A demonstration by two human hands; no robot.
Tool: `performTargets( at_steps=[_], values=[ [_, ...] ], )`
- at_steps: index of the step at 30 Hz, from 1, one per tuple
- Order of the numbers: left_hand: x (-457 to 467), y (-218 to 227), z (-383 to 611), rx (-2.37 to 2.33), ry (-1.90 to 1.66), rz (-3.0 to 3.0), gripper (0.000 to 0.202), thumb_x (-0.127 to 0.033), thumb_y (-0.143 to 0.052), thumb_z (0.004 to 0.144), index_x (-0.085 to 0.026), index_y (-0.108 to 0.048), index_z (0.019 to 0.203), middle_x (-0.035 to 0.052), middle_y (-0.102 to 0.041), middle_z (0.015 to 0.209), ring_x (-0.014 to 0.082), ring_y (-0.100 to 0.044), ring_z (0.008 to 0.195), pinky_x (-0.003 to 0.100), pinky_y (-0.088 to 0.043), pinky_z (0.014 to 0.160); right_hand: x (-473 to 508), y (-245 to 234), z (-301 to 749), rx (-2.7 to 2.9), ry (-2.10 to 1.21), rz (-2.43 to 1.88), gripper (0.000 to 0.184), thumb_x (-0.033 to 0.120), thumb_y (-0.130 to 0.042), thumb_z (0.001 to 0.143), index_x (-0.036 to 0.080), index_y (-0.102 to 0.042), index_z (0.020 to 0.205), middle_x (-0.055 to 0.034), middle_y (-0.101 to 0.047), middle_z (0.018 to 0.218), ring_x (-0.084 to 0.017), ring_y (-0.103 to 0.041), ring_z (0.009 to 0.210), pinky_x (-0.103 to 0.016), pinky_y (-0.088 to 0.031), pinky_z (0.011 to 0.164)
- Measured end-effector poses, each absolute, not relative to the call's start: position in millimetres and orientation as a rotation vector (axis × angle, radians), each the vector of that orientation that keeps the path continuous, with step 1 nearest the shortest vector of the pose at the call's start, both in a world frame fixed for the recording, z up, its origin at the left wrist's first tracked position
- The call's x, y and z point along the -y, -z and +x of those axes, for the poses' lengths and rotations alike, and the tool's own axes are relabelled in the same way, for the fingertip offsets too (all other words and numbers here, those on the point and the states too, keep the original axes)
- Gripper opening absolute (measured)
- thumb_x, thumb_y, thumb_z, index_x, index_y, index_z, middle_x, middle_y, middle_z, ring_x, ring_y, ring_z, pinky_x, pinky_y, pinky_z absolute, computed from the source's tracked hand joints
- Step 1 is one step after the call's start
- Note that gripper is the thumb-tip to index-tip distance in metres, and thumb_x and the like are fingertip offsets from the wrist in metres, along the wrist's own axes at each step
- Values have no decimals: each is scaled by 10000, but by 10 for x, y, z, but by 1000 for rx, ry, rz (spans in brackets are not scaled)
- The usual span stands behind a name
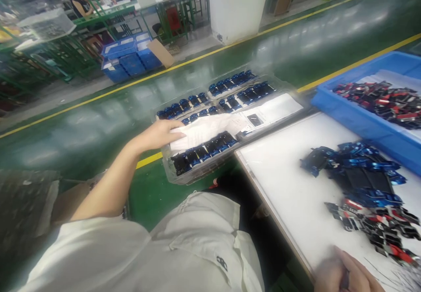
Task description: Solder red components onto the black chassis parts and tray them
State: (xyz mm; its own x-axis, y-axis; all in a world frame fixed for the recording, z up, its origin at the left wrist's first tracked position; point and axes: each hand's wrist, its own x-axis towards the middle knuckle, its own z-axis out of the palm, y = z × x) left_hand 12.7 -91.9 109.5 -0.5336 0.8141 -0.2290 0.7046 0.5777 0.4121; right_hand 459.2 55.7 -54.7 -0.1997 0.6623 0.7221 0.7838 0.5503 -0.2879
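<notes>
My left hand (161,133) reaches out over a clear plastic tray (187,177) and is closed on the near edge of some white paper sheets (204,130). Rows of blue and black parts (207,149) fill the tray's compartments, partly hidden under the paper. At the bottom right, my right hand (345,272) is by the white table top (283,165), fingers curled together and a little blurred. Something dark shows between those fingers, too unclear to name. Beyond it lie a pile of small black, red and silver parts (378,226) and a heap of blue and black parts (358,169).
A blue bin (365,121) with many red and black parts stands at the table's far right. Thin wire-like pieces (397,279) lie near the right hand. Across the green floor are a white pillar (238,7), blue crates (126,57) and workbenches with people.
</notes>
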Motion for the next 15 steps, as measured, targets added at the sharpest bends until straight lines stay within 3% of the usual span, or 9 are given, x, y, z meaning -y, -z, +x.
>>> performTargets(
  at_steps=[6, 12, 15],
  values=[
    [438, -1404, 122, -2387, -757, 1332, 394, -523, -652, 778, -203, -715, 999, -7, -714, 880, 164, -613, 802, 217, -468, 683, -542, 571, 4624, 2010, 261, -1199, 216, 91, -603, 878, 144, -739, 1037, -96, -738, 966, -247, -689, 803, -342, -544, 739],
    [-709, -1219, 195, -2008, -1304, 951, 188, -256, -739, 720, -148, -694, 867, -1, -670, 732, 134, -604, 657, 227, -478, 605, -526, 641, 4632, 1982, 199, -1266, 185, 156, -573, 925, 164, -724, 1033, -80, -726, 983, -205, -678, 842, -323, -538, 808],
    [-1247, -963, 262, -1909, -1352, 850, 78, -174, -680, 754, -138, -666, 822, 2, -651, 678, 115, -600, 593, 229, -510, 593, -524, 652, 4635, 1983, 171, -1282, 190, 178, -552, 941, 164, -718, 1032, -86, -723, 997, -205, -680, 858, -320, -539, 818]
  ],
)
